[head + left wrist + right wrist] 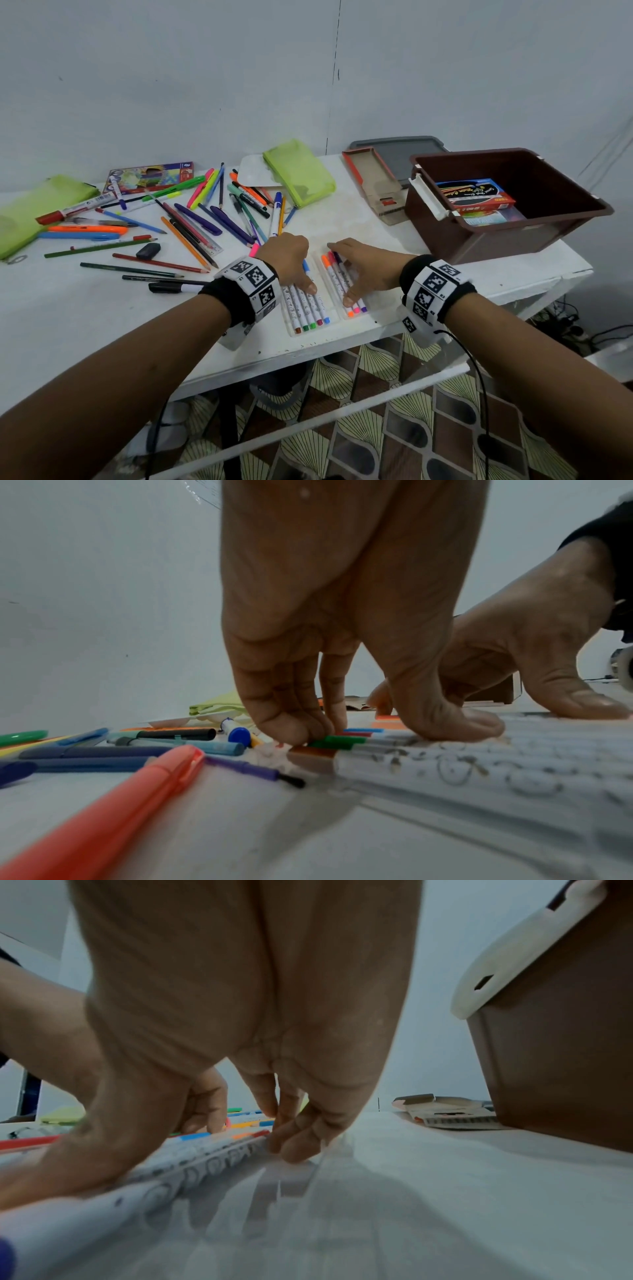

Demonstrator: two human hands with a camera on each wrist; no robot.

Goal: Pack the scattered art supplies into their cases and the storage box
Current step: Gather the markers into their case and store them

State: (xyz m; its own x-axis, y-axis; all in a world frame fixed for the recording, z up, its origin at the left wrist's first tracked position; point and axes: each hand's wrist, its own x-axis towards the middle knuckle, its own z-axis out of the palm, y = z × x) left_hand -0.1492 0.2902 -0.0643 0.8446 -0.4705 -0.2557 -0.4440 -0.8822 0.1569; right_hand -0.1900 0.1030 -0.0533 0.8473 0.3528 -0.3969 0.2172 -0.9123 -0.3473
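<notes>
Here, both hands (pixel 287 255) (pixel 359 263) pressing markers (pixel 310 306)

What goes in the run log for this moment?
left hand on markers | right hand on markers | clear case open | brown box open

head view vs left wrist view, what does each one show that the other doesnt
Only the head view shows the brown plastic storage box holding colourful flat packs, the grey lid behind it, and three markers under the right hand.

Only the left wrist view shows, close up, the left hand's fingertips touching the cap ends of the doodle-printed white markers, and a blurred orange pen in the foreground.

Both show the left hand, the right hand, the clear marker tray's row, scattered pens and a lime-green zip pouch on the white table.
</notes>
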